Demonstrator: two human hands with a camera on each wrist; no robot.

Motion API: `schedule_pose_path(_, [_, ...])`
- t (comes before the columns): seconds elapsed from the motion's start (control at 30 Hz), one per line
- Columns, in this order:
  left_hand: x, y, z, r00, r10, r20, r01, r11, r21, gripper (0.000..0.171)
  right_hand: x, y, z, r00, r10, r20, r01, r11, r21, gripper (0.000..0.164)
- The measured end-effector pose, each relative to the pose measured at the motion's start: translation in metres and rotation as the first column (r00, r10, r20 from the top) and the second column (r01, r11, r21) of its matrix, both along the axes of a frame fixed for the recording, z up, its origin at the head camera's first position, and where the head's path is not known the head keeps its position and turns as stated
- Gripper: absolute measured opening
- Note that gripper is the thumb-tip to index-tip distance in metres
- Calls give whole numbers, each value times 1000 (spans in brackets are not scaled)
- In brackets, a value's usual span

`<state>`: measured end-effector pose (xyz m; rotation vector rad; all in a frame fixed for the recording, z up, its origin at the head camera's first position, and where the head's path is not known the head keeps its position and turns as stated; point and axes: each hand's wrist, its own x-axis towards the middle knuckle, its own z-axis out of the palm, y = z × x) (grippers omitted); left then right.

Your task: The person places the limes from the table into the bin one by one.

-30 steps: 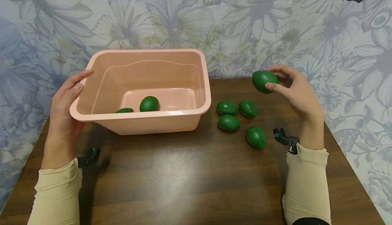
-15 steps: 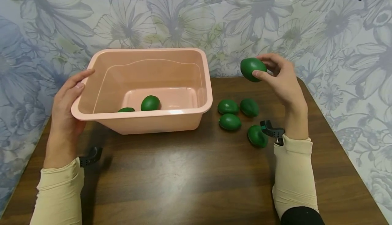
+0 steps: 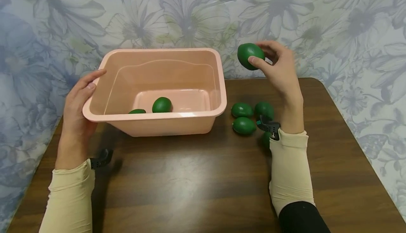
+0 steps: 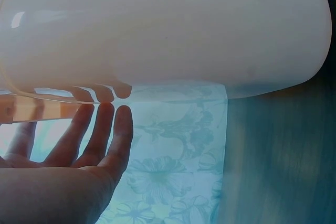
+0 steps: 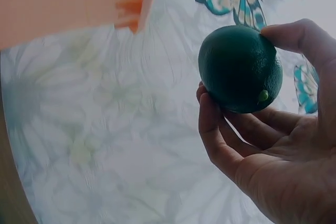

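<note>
My right hand [image 3: 277,62] pinches a dark green lime [image 3: 250,56] between thumb and fingers, raised above the back of the table, to the right of a pink plastic basin [image 3: 177,119]. The right wrist view shows the held lime [image 5: 239,69] with a small pale stem spot. My left hand [image 3: 79,102] holds the basin's left rim; in the left wrist view its fingers [image 4: 100,135] touch the outer wall [image 4: 173,35]. Inside the basin lie two limes, one round and plain [image 3: 162,105], the other mostly hidden behind the front rim.
Several more limes [image 3: 244,126] lie on the brown wooden table [image 3: 184,190] right of the basin; one is partly covered by the right wrist's camera mount [image 3: 269,124]. A flower-patterned covering [image 3: 196,14] stands behind the table and along both sides.
The right hand has moved left and upward with its lime, toward the basin's right side. The left hand stays on the rim; the whole scene shifts slightly right in the head view.
</note>
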<state>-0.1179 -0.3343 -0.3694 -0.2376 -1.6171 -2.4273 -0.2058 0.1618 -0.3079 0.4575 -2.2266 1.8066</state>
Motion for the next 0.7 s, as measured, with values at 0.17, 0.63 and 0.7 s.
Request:
schedule_pose_path(0.17, [0, 0, 0, 1000, 9, -4, -9, 1000, 5, 46, -9, -23, 1, 1000, -5, -16, 5, 1000, 8, 40])
schedule_pose_path(0.63, [-1, 1, 2, 1000, 12, 2, -12, 1000, 11, 46, -7, -83, 12, 994, 44, -96, -47, 998, -32, 41])
schedule_pose_path(0.7, [0, 2, 1, 1000, 24, 6, -24, 1000, 6, 47, -6, -90, 12, 994, 56, -93, -57, 998, -12, 43])
